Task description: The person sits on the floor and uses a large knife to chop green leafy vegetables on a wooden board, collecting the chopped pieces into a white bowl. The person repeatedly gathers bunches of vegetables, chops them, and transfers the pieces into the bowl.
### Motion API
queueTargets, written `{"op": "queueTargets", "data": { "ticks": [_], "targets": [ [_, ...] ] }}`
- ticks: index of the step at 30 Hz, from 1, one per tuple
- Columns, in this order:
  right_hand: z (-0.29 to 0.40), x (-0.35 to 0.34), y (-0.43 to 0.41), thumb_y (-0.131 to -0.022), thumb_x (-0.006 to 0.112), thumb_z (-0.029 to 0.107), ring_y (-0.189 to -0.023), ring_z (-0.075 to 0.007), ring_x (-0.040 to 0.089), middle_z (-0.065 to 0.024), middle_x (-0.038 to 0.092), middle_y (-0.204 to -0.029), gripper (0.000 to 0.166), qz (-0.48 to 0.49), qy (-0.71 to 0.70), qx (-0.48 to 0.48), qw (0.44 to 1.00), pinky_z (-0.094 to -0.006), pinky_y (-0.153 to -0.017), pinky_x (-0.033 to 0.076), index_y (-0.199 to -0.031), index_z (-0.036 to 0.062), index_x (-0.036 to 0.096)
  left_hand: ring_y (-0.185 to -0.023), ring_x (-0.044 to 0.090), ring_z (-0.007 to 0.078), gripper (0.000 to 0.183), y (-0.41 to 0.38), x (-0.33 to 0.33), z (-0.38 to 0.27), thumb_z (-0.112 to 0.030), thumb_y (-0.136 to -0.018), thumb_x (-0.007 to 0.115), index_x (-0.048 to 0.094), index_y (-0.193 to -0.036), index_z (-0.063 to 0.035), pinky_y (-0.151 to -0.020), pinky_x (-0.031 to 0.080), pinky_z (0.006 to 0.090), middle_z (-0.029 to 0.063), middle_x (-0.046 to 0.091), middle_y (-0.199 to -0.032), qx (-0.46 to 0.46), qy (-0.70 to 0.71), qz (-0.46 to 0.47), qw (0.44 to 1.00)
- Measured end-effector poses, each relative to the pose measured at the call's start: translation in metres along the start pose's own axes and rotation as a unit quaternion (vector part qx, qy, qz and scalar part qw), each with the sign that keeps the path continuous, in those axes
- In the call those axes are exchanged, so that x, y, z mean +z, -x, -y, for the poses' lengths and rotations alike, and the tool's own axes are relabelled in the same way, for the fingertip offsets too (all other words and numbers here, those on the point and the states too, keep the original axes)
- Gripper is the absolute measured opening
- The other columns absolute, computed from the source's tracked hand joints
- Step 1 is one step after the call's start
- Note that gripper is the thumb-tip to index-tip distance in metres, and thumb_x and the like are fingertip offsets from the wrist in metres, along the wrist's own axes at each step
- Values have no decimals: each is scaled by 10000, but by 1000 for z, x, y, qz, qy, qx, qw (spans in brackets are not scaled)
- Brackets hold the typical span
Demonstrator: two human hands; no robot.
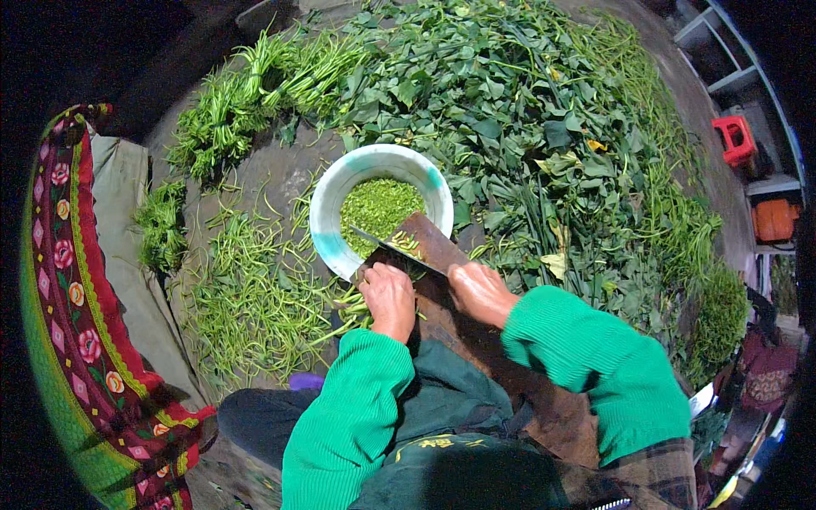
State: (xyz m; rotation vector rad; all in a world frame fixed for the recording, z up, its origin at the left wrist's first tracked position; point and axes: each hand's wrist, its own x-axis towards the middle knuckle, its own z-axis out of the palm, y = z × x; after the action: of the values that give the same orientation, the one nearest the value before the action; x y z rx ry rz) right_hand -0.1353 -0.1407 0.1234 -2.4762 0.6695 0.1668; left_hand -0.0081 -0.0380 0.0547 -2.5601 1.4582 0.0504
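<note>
My right hand (pixel 481 293) grips a cleaver (pixel 440 245), whose handle is hidden in my fist; short cut green pieces lie along its broad blade. My left hand (pixel 389 299) is just left of the cleaver, its fingers closed over a bundle of green stems (pixel 352 309) on a dark cutting board, mostly hidden. Beyond both hands stands a white and turquoise basin (pixel 328 191), with finely chopped greens (pixel 382 207) inside. The cleaver's tip reaches over the basin's near part.
Loose stems (pixel 255 306) cover the floor at left, with tied bundles (pixel 220 127) further back. A large heap of leafy vines (pixel 503 95) spreads behind and right of the basin. A flowered cloth (pixel 83 306) hangs at far left; a red plastic stool (pixel 735 140) stands at far right.
</note>
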Motion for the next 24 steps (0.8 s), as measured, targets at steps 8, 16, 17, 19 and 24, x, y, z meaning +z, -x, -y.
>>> {"op": "queueTargets", "data": {
  "ticks": [8,16,17,19,24],
  "targets": [
    [-9,-10,-6,-711,595,84,-674,-439,563,-287,536,-655,158,-7,-62,40,997,-475,-560,461,-696,-61,534,-799,549,243,61,-4,1,0,-112,-793,495,519,-767,-62,-624,476,381,94,529,-810,-39,42,-43,997],
    [-8,-2,2,-721,586,89,-687,-450,563,-290,540,-682,151,39,-42,31,998,-482,-564,461,-689,-46,528,-793,530,234,114,-2,4,-4,-139,-806,481,542,-764,-52,-612,457,372,78,513,-811,-49,46,-42,997],
    [-10,12,-1,-719,579,81,-701,-448,568,-283,552,-697,132,14,-39,31,999,-493,-585,465,-703,-39,525,-785,524,229,114,-1,4,-8,-149,-802,484,543,-762,-61,-606,447,370,72,508,-799,-45,52,-50,996],
    [-4,24,-9,-727,584,122,-707,-459,551,-276,551,-703,170,-8,-45,36,998,-497,-592,459,-701,-31,516,-791,523,242,101,-1,8,-2,-144,-805,478,534,-774,-66,-614,445,374,74,505,-800,-55,73,-55,994],
    [-6,12,-7,-731,579,121,-691,-458,556,-296,542,-685,177,-12,-81,64,995,-497,-583,455,-705,-50,538,-875,496,255,74,1,6,2,-135,-792,489,523,-783,-70,-644,447,378,85,491,-855,-62,105,-60,991]
  ]
}}
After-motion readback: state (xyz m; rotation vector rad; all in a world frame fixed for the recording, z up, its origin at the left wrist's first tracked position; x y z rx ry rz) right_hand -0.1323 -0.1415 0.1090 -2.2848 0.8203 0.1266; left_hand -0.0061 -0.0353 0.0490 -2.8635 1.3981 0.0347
